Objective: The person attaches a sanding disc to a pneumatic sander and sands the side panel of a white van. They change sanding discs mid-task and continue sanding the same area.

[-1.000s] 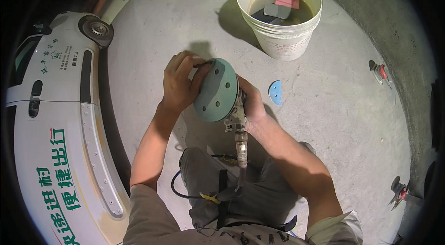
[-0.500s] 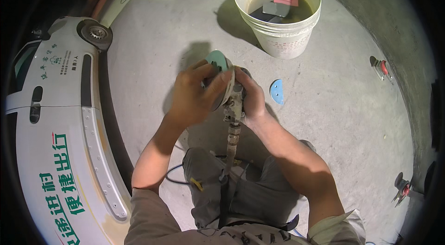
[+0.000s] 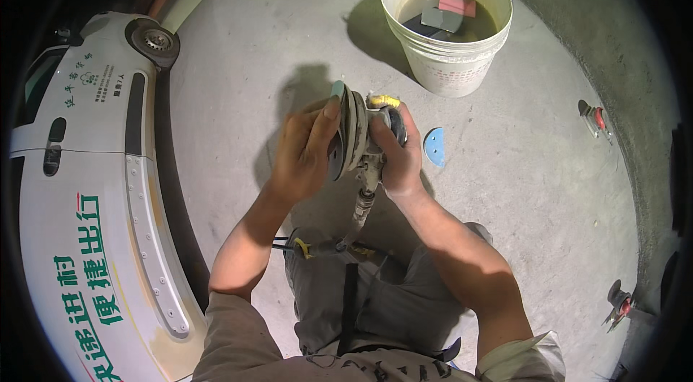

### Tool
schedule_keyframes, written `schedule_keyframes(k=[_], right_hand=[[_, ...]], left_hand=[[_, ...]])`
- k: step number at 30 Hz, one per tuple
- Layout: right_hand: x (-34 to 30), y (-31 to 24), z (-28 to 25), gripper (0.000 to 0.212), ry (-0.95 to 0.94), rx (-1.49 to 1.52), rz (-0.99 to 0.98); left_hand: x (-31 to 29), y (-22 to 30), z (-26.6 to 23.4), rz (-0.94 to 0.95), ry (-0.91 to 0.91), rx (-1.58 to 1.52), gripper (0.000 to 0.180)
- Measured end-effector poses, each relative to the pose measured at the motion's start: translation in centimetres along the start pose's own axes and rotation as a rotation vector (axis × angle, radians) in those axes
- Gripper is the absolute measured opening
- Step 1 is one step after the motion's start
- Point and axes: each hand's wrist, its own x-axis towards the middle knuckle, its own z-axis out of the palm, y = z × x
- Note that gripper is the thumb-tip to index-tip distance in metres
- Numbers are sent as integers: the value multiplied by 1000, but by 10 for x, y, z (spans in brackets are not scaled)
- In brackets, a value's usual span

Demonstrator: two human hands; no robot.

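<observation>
My right hand [image 3: 401, 158] is closed around the head of a pneumatic disc sander [image 3: 356, 133], its round pad turned to the left. A pale green sanding disc [image 3: 338, 89] shows at the pad's upper edge. My left hand [image 3: 302, 151] presses its fingers and thumb on that disc against the pad face; most of the disc is hidden behind them. A yellow piece [image 3: 383, 100] sits at the top of the sander. Its hose fitting [image 3: 363, 203] points down toward my lap. A blue half-round sanding sheet with holes [image 3: 434, 147] lies on the floor beside my right hand.
A white bucket [image 3: 451, 71] of murky water holds a pink block [image 3: 458, 5] and a grey sheet [image 3: 441, 19]. A white van [image 3: 94, 172] stands close along my left. Two red-and-metal fittings [image 3: 598, 119] are at the right by the wall [image 3: 606, 42].
My left hand has turned its fingers flatter along the pad, covering more of the green disc. The sander has tilted, with its pad edge toward me and the yellow piece now showing.
</observation>
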Motion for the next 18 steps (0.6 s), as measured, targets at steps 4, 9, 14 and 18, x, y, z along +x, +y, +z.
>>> schedule_keyframes(k=[4,9,14,18], right_hand=[[-5,-3,0,26,-35,-67,-40],[-7,-8,-2,37,-80,-396,-237],[-5,-10,-2,45,-114,-520,-441],[-6,-8,-3,46,-99,-565,-483]], left_hand=[[-6,5,-5,-50,-13,27,43],[2,13,-15,-222,48,21,45],[-1,14,-21,-338,-18,-98,55],[-10,7,-15,-242,52,-137,55]])
